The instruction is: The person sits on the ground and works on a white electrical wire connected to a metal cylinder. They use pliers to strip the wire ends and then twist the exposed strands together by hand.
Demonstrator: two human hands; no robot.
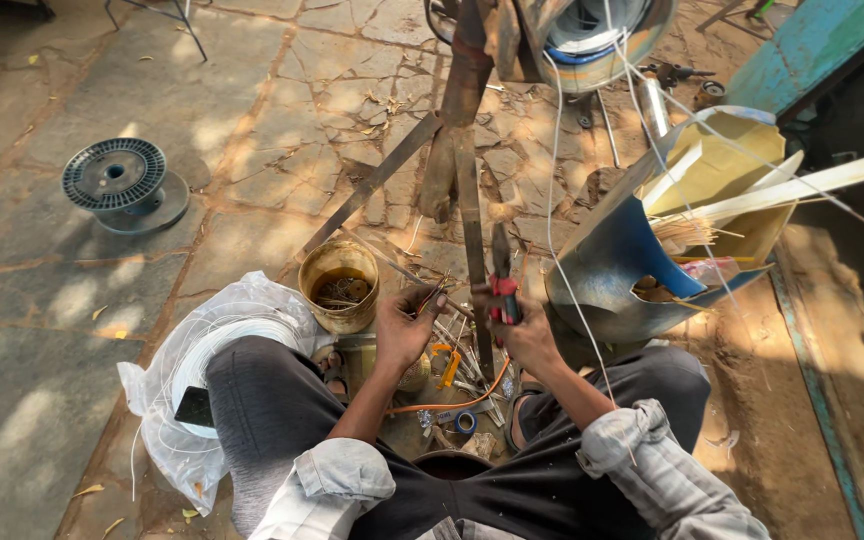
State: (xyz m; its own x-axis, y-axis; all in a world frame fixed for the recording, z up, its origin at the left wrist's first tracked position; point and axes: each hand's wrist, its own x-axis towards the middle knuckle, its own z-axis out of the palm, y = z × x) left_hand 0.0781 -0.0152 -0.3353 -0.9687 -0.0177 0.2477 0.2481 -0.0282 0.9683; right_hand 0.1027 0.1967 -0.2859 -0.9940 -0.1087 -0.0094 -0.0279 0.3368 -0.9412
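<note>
The stone floor [102, 330] is spreading under everything, dappled with shade, and the person is sitting low on it with knees apart so the work is lying within easy reach between them. At two o'clock a blue and yellow container [622, 260] is leaning on its side, thin sticks and white strips poking out of its open mouth where a hand could draw them. At seven o'clock a clear plastic bag [177, 380] is holding a coil of white wire. At ten o'clock a dark empty spool [114, 175] is resting flat, well apart from the work. Just above the left knee a worn yellow bucket [339, 285] is standing upright, keeping scraps together. In the centre a dark metal upright [470, 200] is rising toward twelve o'clock. The right hand [527, 335] is clenching red-handled pliers [502, 285] against it. The left hand [402, 325] is pinching what seems a bundle of thin wires [434, 297], steadying them near the pliers.
</note>
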